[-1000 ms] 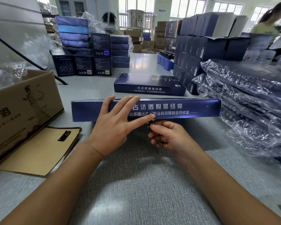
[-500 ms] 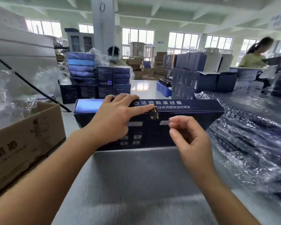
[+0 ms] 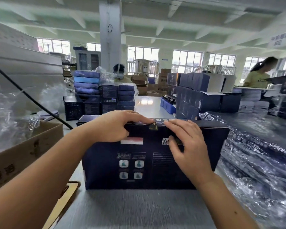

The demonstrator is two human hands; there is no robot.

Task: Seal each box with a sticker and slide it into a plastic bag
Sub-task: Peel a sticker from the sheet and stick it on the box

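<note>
Standing on its long edge on the grey tabletop (image 3: 139,210), the dark blue box (image 3: 149,164) showed its printed back panel to the camera, with a barcode (image 3: 165,141) and a white-and-red label (image 3: 131,140) near the top. A small gold sticker (image 3: 153,126) sat on the middle of the box's top edge. The left grip (image 3: 116,128) was released, its fingers laid flat along the top of the box, the forefinger tip just beside the sticker and the thumb against the panel. The right grip (image 3: 186,146) was released as well, with its fingers resting over the top edge just right of the sticker and the thumb pressed on the panel beside the barcode. A cardboard carton (image 3: 23,151) stood to the left. Bagged boxes (image 3: 254,162) in clear plastic lay stacked to the right, and more blue boxes (image 3: 87,86) were piled farther back.
</note>
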